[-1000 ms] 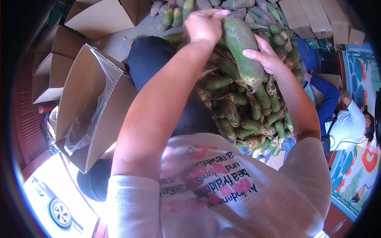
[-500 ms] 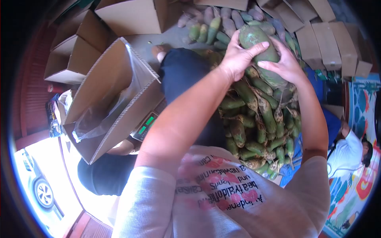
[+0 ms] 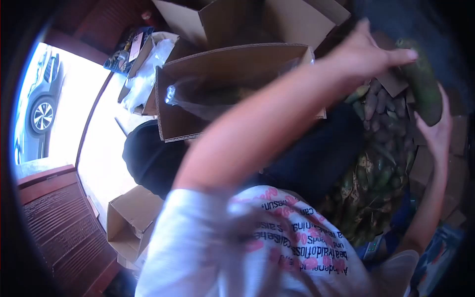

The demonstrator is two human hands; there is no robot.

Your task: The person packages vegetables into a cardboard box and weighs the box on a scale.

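A large green radish-like vegetable (image 3: 423,84) is at the upper right, tilted, with its lower end in my right hand (image 3: 438,123), whose fingers wrap round it. My left hand (image 3: 368,52) is beside its upper end, blurred, with the fingers spread and a fingertip close to its skin; whether it touches is unclear. Below the hands lies a pile of green vegetables (image 3: 368,183), with purplish ones (image 3: 381,106) above them. An open cardboard box (image 3: 237,52) with a clear plastic liner stands left of my left hand, partly behind my forearm.
More cardboard boxes stand at the top (image 3: 307,20), lower left (image 3: 131,210) and right edge. A box with plastic (image 3: 148,74) is at the upper left. My dark-clothed legs (image 3: 316,153) lie between the lined box and the pile. A car (image 3: 39,116) shows outside.
The view has swung towards the boxes. The large vegetable and both hands now appear farther right. My left hand has opened from its hold, while my right hand keeps its grip.
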